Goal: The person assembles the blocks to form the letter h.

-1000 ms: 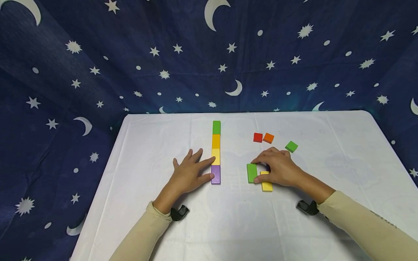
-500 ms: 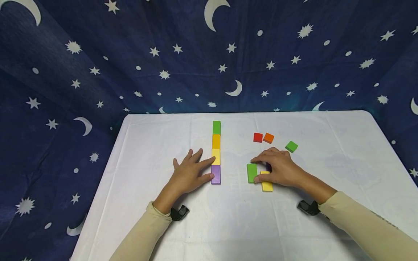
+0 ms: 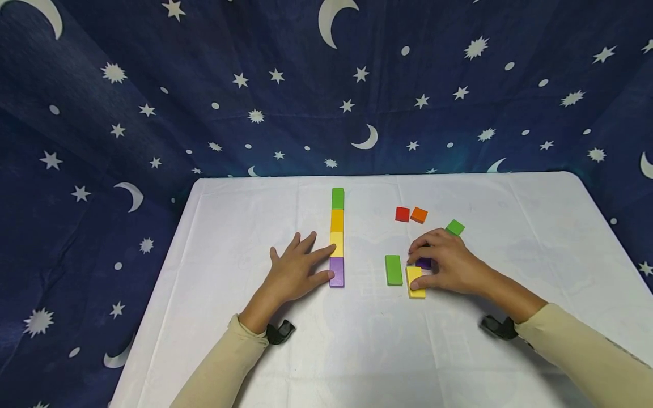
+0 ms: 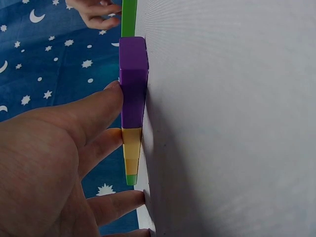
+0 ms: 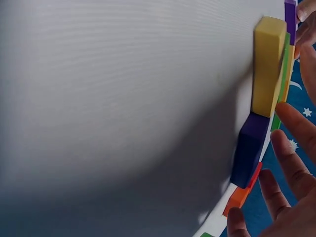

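Yellow blk (image 5: 266,66) on surface (image 3: 357,345), R hand's (image 3: 449,263) thumb on it; grip: can't tell. Prob. pick-up step; next move likely needs firm pinch. L hand (image 3: 291,277) spread, fingers touching row's purple blk (image 3: 338,271) + pale-yellow blk (image 3: 336,240). Red blk (image 3: 402,214), orange blk (image 3: 419,215) farther. No legible brands/labels.

A dark blue cloth (image 3: 301,90) hangs behind the far edge of the bench (image 3: 245,221) and along its left and right edges, like walls. White crescent moons (image 3: 325,24), stars (image 3: 361,74) and small round dots (image 3: 405,51) are scattered over it, and the blue turns teal near the far edge. A white cover (image 3: 377,351) lies over the bench, lightly creased, and both far corners are rounded. The light is soft from above; in the wrist views the cover looks greyer, with broad, blurred shadows (image 5: 197,163).
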`<state>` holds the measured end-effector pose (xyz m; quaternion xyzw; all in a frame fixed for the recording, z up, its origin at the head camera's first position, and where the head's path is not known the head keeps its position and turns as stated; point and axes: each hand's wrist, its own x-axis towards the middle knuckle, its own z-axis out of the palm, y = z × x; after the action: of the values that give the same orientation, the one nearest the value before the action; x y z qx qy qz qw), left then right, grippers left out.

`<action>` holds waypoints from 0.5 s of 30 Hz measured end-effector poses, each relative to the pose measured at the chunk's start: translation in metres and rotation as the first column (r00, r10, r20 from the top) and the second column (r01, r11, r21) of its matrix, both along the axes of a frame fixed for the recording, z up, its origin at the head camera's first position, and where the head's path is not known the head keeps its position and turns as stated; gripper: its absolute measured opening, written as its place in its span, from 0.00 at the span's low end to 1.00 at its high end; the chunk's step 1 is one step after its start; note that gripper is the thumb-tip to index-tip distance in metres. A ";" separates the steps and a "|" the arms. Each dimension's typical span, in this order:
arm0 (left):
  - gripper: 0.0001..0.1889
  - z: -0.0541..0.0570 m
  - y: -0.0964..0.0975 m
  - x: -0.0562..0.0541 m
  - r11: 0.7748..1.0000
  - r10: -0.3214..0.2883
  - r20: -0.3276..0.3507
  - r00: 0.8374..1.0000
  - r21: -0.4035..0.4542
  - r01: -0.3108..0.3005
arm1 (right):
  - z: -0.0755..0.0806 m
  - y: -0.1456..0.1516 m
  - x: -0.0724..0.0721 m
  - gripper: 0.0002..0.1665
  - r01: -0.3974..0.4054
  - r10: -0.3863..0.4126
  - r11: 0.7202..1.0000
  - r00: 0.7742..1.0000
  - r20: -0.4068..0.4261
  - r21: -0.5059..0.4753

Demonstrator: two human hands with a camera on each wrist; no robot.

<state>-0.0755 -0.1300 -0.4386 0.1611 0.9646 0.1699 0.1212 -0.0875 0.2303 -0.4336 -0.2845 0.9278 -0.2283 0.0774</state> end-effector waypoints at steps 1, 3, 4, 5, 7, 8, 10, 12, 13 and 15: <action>0.32 0.000 0.000 0.000 1.000 0.000 -0.002 1.000 0.001 0.000 | 0.000 0.001 0.001 0.24 -0.006 0.006 1.000 1.000 -0.005 0.011; 0.32 0.000 0.000 0.000 1.000 -0.001 -0.002 1.000 -0.001 0.001 | -0.001 0.003 0.003 0.27 -0.016 0.016 0.999 1.000 -0.014 0.032; 0.32 0.000 0.000 0.000 1.000 0.000 -0.001 1.000 -0.001 0.000 | -0.001 0.004 0.004 0.29 -0.019 0.020 0.999 1.000 -0.021 0.043; 0.32 0.000 0.000 0.000 1.000 0.000 -0.001 1.000 -0.002 0.000 | -0.001 0.004 0.004 0.30 -0.020 0.022 0.998 0.999 -0.026 0.053; 0.32 0.000 0.000 0.000 1.000 0.000 0.000 1.000 -0.004 0.000 | -0.002 0.005 0.006 0.33 -0.021 0.023 0.998 0.999 -0.035 0.064; 0.32 0.000 0.000 0.000 1.000 -0.001 0.001 1.000 -0.005 0.001 | -0.002 0.005 0.006 0.34 -0.020 0.023 0.998 0.999 -0.037 0.065; 0.32 0.000 0.000 0.000 1.000 -0.001 0.000 1.000 -0.005 0.001 | -0.002 0.005 0.007 0.35 -0.023 0.026 0.998 0.999 -0.043 0.058; 0.33 0.000 0.000 0.000 1.000 -0.002 0.000 1.000 -0.005 0.002 | -0.002 0.005 0.008 0.34 -0.028 0.030 0.999 0.998 -0.053 0.044; 0.33 0.000 0.000 0.000 1.000 -0.002 0.000 1.000 -0.005 0.002 | -0.002 0.005 0.008 0.33 -0.030 0.032 0.999 0.998 -0.060 0.036; 0.33 0.000 0.000 -0.001 1.000 -0.003 0.000 1.000 -0.004 0.003 | -0.002 0.005 0.008 0.32 -0.034 0.035 0.999 0.997 -0.071 0.022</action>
<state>-0.0761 -0.1303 -0.4386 0.1621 0.9647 0.1680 0.1218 -0.0794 0.2353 -0.4361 -0.3076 0.9273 -0.2069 0.0513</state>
